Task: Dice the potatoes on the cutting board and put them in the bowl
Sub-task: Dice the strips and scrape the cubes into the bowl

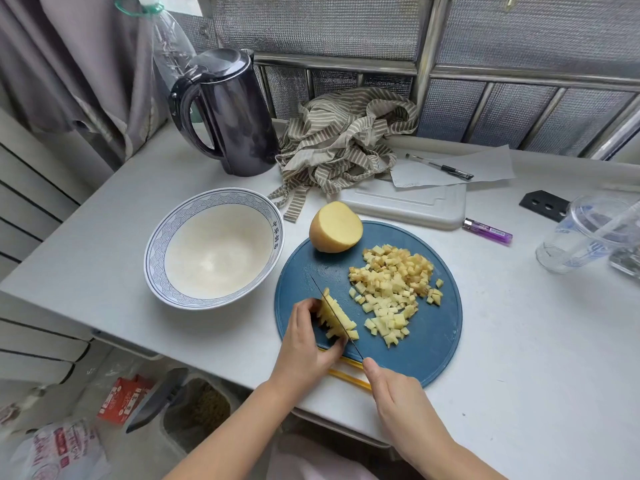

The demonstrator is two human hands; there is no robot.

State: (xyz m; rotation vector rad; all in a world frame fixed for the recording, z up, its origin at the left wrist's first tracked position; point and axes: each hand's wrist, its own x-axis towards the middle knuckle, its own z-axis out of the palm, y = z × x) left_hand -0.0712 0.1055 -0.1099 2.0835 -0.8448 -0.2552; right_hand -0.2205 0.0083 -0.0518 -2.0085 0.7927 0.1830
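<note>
Potato strips [341, 322] lie on the round blue cutting board [436, 344], grasped by the curled fingers [304, 311] of the left hand [308, 341]. The right hand [398, 393] grips the knife [356, 348], its blade across the strips. Diced potato [393, 292] and a potato half [335, 227] share the board, and a patterned bowl [156, 258] stands just beside it on the bench [519, 341].

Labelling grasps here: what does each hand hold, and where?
The left hand holds the cut potato piece at its left end. The right hand has its grip on the knife at the handle end; the handle itself is hidden.
</note>
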